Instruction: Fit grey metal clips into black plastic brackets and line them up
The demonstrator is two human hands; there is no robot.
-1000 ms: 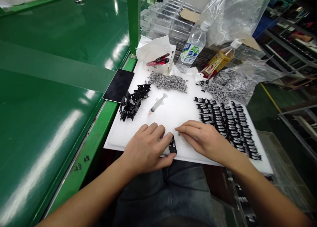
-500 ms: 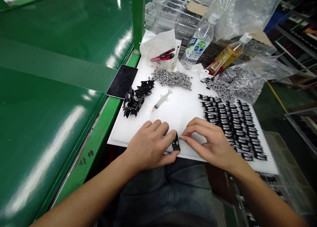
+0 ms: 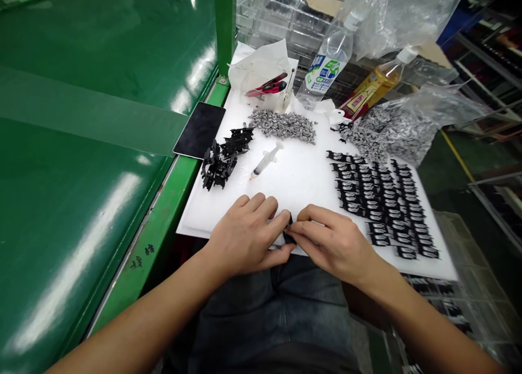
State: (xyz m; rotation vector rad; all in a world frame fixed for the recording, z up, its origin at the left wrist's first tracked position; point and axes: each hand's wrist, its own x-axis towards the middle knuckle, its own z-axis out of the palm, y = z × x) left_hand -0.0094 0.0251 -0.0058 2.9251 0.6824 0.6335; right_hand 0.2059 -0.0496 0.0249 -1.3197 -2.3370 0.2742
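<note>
My left hand (image 3: pixel 247 234) grips a small black plastic part (image 3: pixel 290 236) between thumb and forefinger at the near edge of the white foam board (image 3: pixel 302 175). Over that part my right hand (image 3: pixel 332 242) has its fingertips pinched together, touching it; whatever lies in the pinch is hidden. A syringe (image 3: pixel 267 161) with an orange tip lies beyond my hands. Loose black plastic parts (image 3: pixel 222 159) are heaped at the left, and small grey metal pieces (image 3: pixel 283 125) form a pile at the back. Rows of black parts with grey pieces on them (image 3: pixel 383 205) cover the right side.
A dark tablet or phone (image 3: pixel 199 130) rests on the green frame at left. Behind the board stand a clear bottle (image 3: pixel 326 69), a yellow-brown drink bottle (image 3: pixel 377 83) and a tub with red-handled tools (image 3: pixel 267 86). A plastic bag of grey pieces (image 3: pixel 402 129) lies at back right.
My right hand has moved left and closed in on the black part, its fingertips now touching it. My left hand keeps its hold in nearly the same place.
</note>
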